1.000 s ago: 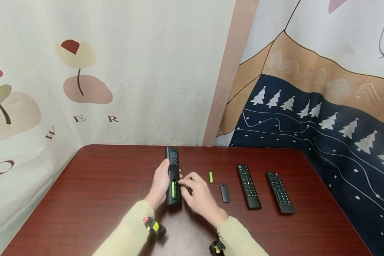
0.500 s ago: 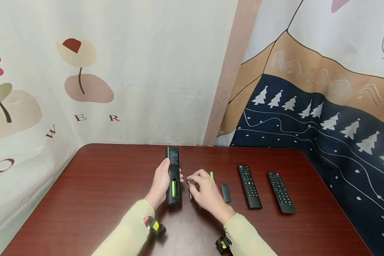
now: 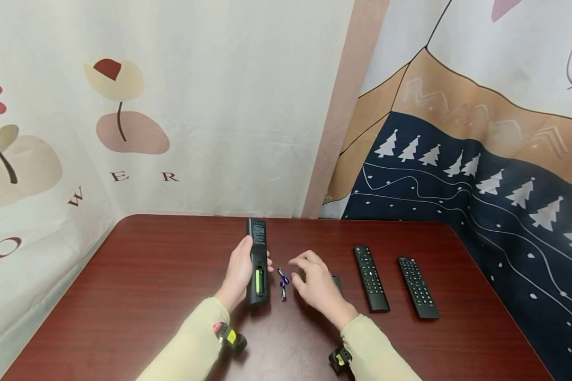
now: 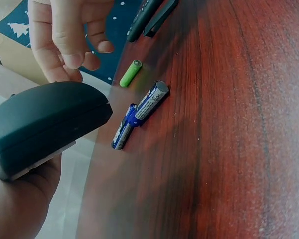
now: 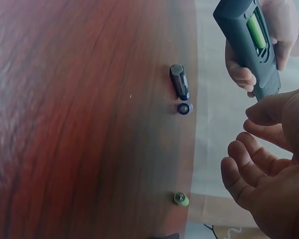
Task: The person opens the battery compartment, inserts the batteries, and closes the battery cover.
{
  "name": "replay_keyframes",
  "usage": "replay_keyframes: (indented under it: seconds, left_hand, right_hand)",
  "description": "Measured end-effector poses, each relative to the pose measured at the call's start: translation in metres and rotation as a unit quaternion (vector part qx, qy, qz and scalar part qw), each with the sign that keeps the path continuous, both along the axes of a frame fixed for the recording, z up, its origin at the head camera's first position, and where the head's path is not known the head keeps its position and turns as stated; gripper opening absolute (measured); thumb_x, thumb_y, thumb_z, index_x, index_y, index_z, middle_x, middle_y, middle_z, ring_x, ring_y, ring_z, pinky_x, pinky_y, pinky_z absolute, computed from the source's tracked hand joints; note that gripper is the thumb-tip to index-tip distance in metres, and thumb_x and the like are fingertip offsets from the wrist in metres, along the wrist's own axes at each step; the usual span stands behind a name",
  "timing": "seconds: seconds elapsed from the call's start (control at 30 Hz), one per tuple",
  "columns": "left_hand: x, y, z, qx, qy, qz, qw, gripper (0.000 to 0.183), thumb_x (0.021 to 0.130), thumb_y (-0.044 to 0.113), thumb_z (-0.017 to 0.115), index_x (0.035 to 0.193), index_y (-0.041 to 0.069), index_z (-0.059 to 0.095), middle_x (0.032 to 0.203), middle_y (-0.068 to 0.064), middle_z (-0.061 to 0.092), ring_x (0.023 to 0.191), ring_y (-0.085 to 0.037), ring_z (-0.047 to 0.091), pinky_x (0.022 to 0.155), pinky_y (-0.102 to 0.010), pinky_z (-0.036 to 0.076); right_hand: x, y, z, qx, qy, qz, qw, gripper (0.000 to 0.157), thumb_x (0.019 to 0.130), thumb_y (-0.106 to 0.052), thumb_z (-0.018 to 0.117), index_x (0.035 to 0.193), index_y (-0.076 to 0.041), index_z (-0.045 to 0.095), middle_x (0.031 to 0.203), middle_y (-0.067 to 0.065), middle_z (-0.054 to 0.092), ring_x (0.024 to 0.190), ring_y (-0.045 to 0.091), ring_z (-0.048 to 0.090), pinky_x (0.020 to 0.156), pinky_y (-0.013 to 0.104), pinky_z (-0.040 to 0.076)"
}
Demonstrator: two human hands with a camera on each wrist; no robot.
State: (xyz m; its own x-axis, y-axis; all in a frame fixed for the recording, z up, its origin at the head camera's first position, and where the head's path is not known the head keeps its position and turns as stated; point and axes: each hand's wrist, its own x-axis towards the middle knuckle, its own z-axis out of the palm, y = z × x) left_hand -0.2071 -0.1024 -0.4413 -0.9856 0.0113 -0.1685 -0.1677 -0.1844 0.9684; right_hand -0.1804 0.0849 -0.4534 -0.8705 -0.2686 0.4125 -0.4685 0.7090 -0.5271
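Observation:
My left hand (image 3: 238, 272) grips a black remote control (image 3: 257, 238) with its back toward me and its battery compartment uncovered. One green battery (image 3: 259, 281) lies in that compartment, beside a vacant slot that shows in the right wrist view. My right hand (image 3: 318, 283) hovers to the right of the remote, fingers loosely bent and holding nothing. Between the hands, two blue-and-silver batteries (image 4: 152, 99) lie end to end on the table. Another green battery (image 4: 130, 73) rests on the table near my right hand, which hides it in the head view.
A small black battery cover (image 3: 337, 283) lies partly behind my right hand. Two more black remotes, one nearer (image 3: 372, 278) and one farther right (image 3: 418, 287), lie buttons up on the dark red table (image 3: 171, 264). Printed curtains (image 3: 219, 106) hang behind the table.
My right hand has moved away from the compartment to the right, uncovering the blue batteries and covering the loose green one in the head view. My left hand and the remote stay in place.

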Motion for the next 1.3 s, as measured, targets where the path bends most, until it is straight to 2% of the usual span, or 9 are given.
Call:
replay_keyframes:
  seconds: [0.13, 0.27, 0.47, 0.67, 0.93, 1.3]
  left_hand:
    - [0.001, -0.001, 0.001, -0.017, -0.004, -0.003, 0.9998, 0.054, 0.104, 0.049, 0.024, 0.142, 0.013, 0.037, 0.112, -0.025, 0.054, 0.078, -0.029, 0.067, 0.077, -0.044, 0.057]
    - [0.000, -0.001, 0.002, -0.010, -0.001, -0.002, 0.9999, 0.052, 0.105, 0.046, 0.023, 0.142, 0.013, 0.037, 0.112, -0.025, 0.054, 0.079, -0.029, 0.066, 0.076, -0.045, 0.058]
    - [-0.001, -0.001, 0.002, -0.010, 0.008, -0.005, 0.9999, 0.052, 0.106, 0.044, 0.023, 0.142, 0.010, 0.036, 0.111, -0.027, 0.052, 0.073, -0.024, 0.065, 0.074, -0.045, 0.058]
    - [-0.002, -0.001, 0.002, -0.010, 0.009, -0.006, 0.9999, 0.053, 0.106, 0.044, 0.023, 0.143, 0.009, 0.036, 0.110, -0.027, 0.052, 0.070, -0.023, 0.065, 0.077, -0.049, 0.057]
    - [-0.002, -0.001, 0.002, -0.010, 0.010, -0.007, 0.9999, 0.053, 0.106, 0.044, 0.023, 0.143, 0.009, 0.036, 0.109, -0.026, 0.052, 0.070, -0.022, 0.065, 0.076, -0.047, 0.057]
    - [-0.002, 0.000, 0.002, -0.007, 0.014, -0.006, 0.9999, 0.051, 0.106, 0.043, 0.023, 0.141, 0.010, 0.038, 0.106, -0.024, 0.053, 0.071, -0.023, 0.064, 0.075, -0.048, 0.057]
  right_hand:
    - [-0.002, 0.003, 0.000, 0.012, 0.008, -0.003, 1.000, 0.024, 0.084, -0.005, 0.071, 0.107, -0.009, 0.072, 0.100, -0.001, 0.059, 0.080, 0.011, 0.052, 0.067, 0.025, 0.048]
    - [-0.004, 0.007, 0.000, 0.010, 0.015, -0.004, 1.000, 0.026, 0.081, -0.002, 0.072, 0.106, -0.010, 0.072, 0.099, 0.000, 0.059, 0.079, 0.014, 0.054, 0.067, 0.025, 0.048]
    - [-0.007, 0.014, -0.003, 0.020, 0.016, -0.003, 1.000, 0.027, 0.079, -0.001, 0.072, 0.105, -0.008, 0.072, 0.100, 0.000, 0.059, 0.081, 0.013, 0.054, 0.070, 0.028, 0.049]
    - [-0.011, 0.021, -0.005, 0.042, 0.000, -0.010, 0.999, 0.030, 0.077, 0.000, 0.072, 0.106, -0.008, 0.071, 0.100, 0.001, 0.058, 0.084, 0.013, 0.053, 0.072, 0.030, 0.049]
    - [-0.015, 0.028, -0.004, 0.066, -0.043, -0.028, 0.996, 0.030, 0.078, 0.000, 0.073, 0.107, -0.008, 0.070, 0.102, 0.003, 0.057, 0.088, 0.016, 0.052, 0.076, 0.034, 0.050]
    - [-0.023, 0.035, -0.007, 0.078, -0.064, -0.038, 0.994, 0.031, 0.078, -0.001, 0.073, 0.108, -0.006, 0.069, 0.104, 0.005, 0.057, 0.093, 0.019, 0.055, 0.079, 0.036, 0.053]
